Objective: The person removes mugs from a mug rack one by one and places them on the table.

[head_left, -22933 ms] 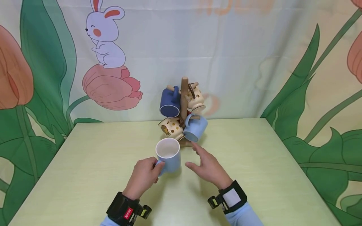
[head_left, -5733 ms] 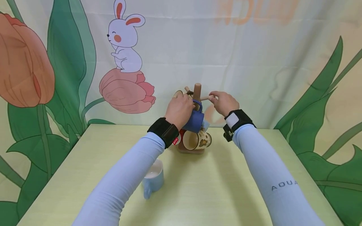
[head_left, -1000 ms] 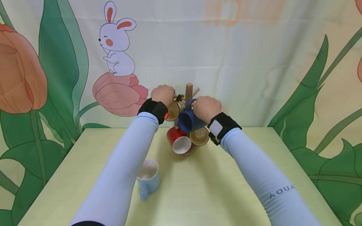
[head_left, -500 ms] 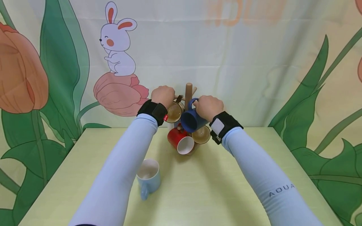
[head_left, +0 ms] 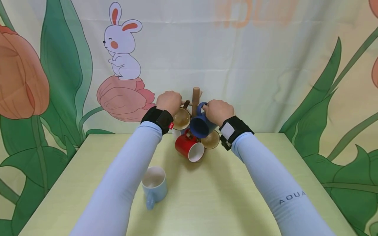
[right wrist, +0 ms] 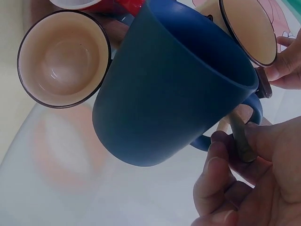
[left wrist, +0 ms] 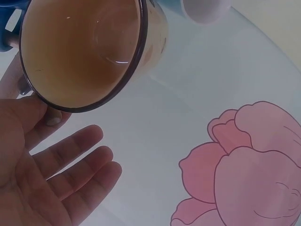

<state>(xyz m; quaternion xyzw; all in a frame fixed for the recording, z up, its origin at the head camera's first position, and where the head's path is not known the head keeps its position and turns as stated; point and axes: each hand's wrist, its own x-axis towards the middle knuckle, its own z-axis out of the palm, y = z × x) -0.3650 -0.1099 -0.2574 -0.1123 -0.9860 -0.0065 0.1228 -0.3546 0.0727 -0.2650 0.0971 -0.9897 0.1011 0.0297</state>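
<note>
Taking the wooden mug tree at the far middle of the table as our landmark, we start well in front of it and to its left, where a light blue mug stands upright on the table. Just left of the post, our left hand has its fingers relaxed and straight, the thumb touching the handle of the cream mug hanging there. Below the post hangs a red mug. Just right of the post, our right hand pinches the wooden peg that carries the dark blue mug.
</note>
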